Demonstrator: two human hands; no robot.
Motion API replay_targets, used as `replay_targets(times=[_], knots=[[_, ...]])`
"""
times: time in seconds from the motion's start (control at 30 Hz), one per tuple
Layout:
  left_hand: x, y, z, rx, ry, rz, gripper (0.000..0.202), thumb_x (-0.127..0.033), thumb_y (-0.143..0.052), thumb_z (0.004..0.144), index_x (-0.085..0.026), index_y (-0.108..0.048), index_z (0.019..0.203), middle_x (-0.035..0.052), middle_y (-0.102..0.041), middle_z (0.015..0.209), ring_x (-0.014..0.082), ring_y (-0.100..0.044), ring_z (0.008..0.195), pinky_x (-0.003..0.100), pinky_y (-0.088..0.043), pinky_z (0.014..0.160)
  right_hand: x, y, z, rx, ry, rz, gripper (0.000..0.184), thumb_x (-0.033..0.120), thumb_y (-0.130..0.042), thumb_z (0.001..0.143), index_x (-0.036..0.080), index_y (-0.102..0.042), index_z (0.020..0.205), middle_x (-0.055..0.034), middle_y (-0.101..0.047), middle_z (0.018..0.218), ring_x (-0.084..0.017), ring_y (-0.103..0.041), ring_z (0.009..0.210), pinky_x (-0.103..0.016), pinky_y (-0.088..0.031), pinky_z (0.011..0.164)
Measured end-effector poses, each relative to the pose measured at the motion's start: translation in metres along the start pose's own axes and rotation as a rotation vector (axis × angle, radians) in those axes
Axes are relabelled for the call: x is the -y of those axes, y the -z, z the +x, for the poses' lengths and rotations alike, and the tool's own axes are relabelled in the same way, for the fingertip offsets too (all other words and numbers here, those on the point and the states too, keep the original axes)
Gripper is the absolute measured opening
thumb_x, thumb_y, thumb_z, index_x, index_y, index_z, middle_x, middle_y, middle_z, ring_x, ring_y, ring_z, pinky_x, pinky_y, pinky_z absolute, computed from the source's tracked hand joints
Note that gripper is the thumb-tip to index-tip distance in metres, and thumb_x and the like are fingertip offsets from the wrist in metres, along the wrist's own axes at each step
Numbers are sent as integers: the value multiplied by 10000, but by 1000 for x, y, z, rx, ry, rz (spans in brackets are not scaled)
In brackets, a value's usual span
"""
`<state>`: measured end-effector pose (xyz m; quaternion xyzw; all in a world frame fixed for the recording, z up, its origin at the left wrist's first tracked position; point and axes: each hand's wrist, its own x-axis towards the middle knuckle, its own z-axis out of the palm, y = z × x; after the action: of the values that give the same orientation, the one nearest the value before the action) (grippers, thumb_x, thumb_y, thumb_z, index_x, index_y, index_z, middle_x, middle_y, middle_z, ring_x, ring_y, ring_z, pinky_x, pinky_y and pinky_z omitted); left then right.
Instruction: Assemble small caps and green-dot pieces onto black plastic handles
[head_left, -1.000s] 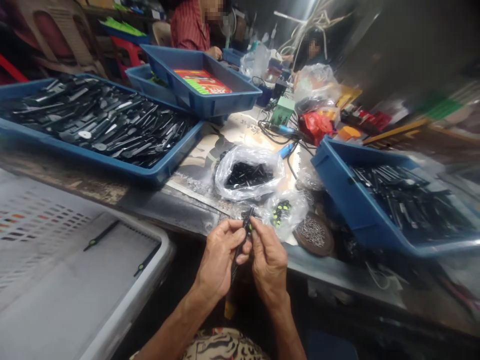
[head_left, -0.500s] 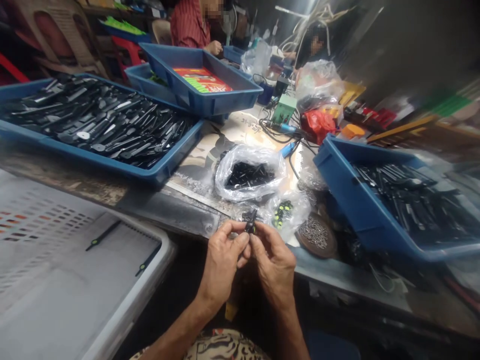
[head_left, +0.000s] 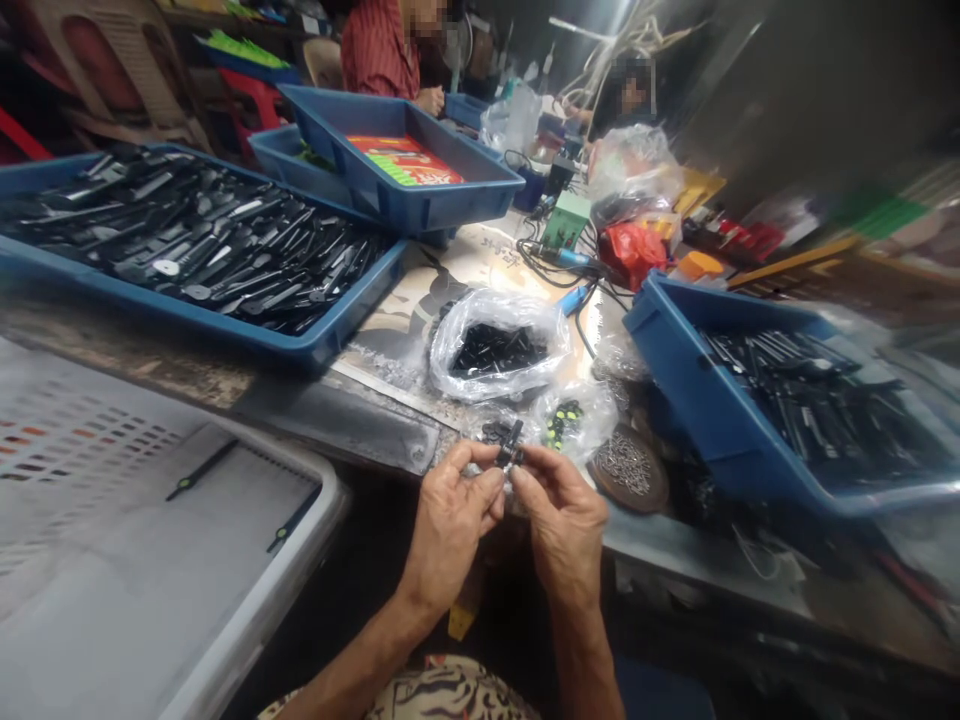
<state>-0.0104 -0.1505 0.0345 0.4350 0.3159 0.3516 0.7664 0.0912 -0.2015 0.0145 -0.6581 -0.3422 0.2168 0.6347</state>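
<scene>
A small black plastic part [head_left: 509, 443] is pinched at the fingertips of my left hand [head_left: 450, 525] and my right hand [head_left: 562, 525], just above the bench edge. Its exact shape is partly hidden by my fingers. Behind my right hand lies a clear plastic bag [head_left: 570, 425] of black-and-green pieces. Farther back, a larger clear bag [head_left: 496, 350] holds black pieces. A round dish of small metal parts [head_left: 628, 470] sits to the right of my hands.
Large blue trays [head_left: 187, 320] [head_left: 675, 335] of black plastic strips flank the bags. A white tray [head_left: 300, 560] with black strips lies at lower left. Cables, a green box [head_left: 566, 220] and a blue tray [head_left: 450, 205] stand behind. Two people [head_left: 379, 50] [head_left: 626, 95] sit beyond.
My hands have spread slightly apart, the right one moving right. The long black piece below my fingers a second ago no longer shows; only the small black part appears between my fingertips.
</scene>
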Motion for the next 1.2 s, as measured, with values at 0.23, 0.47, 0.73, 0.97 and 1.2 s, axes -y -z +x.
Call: replay_targets(times=[0.23,0.47,0.73,0.97,1.2], knots=[[2,3,-1,-18,-24,59,106,-261,-552,829,-168,-537,879,-48,-430,556,75,-365,506,172,-306,461,0,-4,-1,-7,3,1,200,252,-682,742,169,-675,924,-40,-709,826,-171,-672,720,-281,-569,658],[5,6,0,-44,-14,85,109,-242,-549,829,-173,-558,912,-42,-434,594,73,-396,538,177,-341,509,-1,-5,-2,-11,-11,-34,207,252,-693,731,175,-683,924,-29,-705,813,-162,-657,707,-265,-552,637],[2,10,3,-45,4,47,75,-219,-573,807,-177,-590,866,-34,-441,611,70,-417,542,169,-354,514,3,-6,0,20,71,-163,144,243,-645,781,201,-679,914,-13,-690,847,-159,-642,748,-263,-526,674],[0,17,8,-15,-26,34,74,-216,-538,830,-171,-564,883,-47,-432,579,63,-399,525,161,-338,495,7,-12,4,56,341,-426,143,198,-551,850,185,-638,964,-36,-658,874,-171,-625,805,-294,-510,728],[0,23,9,-21,-32,18,70,-201,-519,835,-164,-539,892,-53,-432,571,62,-393,522,164,-324,485,9,-19,7,99,479,-521,165,139,-517,866,185,-602,1000,-39,-640,888,-163,-618,817,-290,-503,749]])
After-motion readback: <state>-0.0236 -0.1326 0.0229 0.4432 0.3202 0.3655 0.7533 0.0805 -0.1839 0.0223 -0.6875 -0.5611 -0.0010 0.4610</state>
